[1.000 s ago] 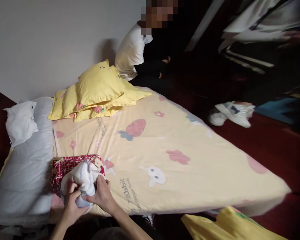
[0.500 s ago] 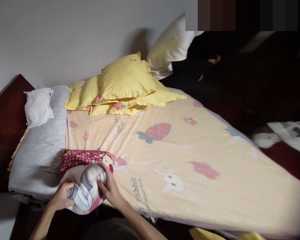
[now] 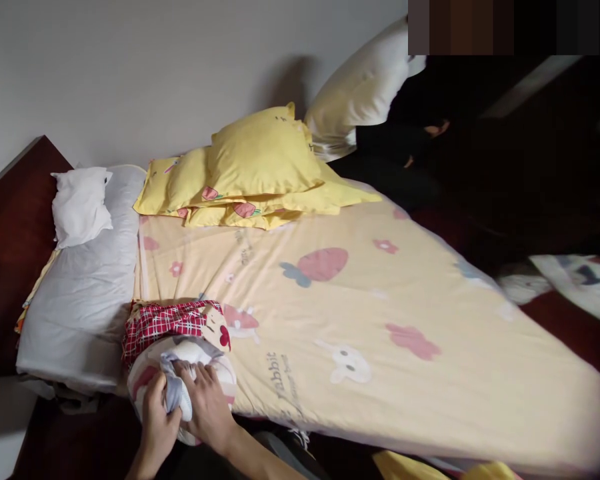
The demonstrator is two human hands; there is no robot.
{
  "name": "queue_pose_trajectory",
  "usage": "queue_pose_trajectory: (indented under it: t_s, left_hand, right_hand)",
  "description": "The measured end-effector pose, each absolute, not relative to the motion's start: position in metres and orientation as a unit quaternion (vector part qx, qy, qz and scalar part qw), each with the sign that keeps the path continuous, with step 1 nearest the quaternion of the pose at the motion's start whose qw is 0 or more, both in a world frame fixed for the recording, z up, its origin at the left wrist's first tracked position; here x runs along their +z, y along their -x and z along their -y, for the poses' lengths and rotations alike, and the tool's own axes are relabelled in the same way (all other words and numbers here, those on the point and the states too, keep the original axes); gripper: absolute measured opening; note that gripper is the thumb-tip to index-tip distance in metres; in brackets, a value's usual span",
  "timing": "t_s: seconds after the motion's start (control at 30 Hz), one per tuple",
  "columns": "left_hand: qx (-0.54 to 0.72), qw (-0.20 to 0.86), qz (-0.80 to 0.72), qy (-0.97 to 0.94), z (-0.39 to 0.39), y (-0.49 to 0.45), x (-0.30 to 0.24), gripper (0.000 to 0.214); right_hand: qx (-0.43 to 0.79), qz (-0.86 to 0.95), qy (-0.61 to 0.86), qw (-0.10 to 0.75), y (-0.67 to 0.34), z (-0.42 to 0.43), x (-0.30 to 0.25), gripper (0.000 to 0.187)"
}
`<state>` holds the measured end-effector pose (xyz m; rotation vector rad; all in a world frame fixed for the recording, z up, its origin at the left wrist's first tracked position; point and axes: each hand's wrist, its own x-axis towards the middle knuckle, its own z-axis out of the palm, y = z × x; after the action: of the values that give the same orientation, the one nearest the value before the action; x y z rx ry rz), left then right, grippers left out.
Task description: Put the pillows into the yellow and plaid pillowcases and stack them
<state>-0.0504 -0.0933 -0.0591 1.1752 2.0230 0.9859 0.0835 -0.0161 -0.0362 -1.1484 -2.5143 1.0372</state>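
"Head view: what's held?"
"Left hand (image 3: 159, 417) pinches, right hand (image 3: 211, 408) clutches the soft white, pink and blue-grey cloth bundle (image 3: 181, 400), at the beige-sheeted bed's (image 3: 310, 303) near left edge."
"Handling advice?"
"Gather folds evenly; tuck gently, I'd judge."

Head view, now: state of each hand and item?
Cloth bundle: bunched up
Left hand: gripping the cloth bundle
Right hand: fingers curled into the cloth bundle
Red checked cloth: rumpled, beside the cloth bundle
Yellow pillows: piled up
Grey pillow: lying down
Small white pillow: crumpled, on the grey pillow
Printed sheet: spread out, creased in places
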Motion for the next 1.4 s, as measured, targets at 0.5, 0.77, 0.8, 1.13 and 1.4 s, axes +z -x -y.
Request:
queue_pose_trajectory:
  t_s: [0.5, 0.77, 0.8, 1.13, 1.4]
  left_hand:
    - [0.023, 0.249, -0.692, -0.677, -0.051, 0.106, -0.013, 0.024]
    - [-0.144, 0.261, -0.644, -0.705, -0.056, 0.070, -0.053, 0.025]
    - [-0.160, 0.258, -0.644, -0.702, -0.051, 0.069, -0.057, 0.026]
    - [-0.165, 0.167, -0.684, -0.691, 0.006, 0.089, -0.103, 0.042]
    - [-0.060, 0.147, -0.695, -0.701, 0.027, 0.100, -0.106, 0.031]
  right_hand:
    - [0.374, 0.817, 0.408, 0.159, -0.134, 0.006, -0.031, 0.024]
    - [0.328, 0.847, 0.367, 0.199, -0.175, 0.019, -0.017, 0.018]
    - [0.331, 0.846, 0.369, 0.196, -0.175, 0.023, -0.022, 0.018]
    - [0.353, 0.860, 0.318, 0.184, -0.157, 0.049, -0.034, 0.033]
    - [0.378, 0.850, 0.329, 0.165, -0.155, 0.065, -0.041, 0.038]
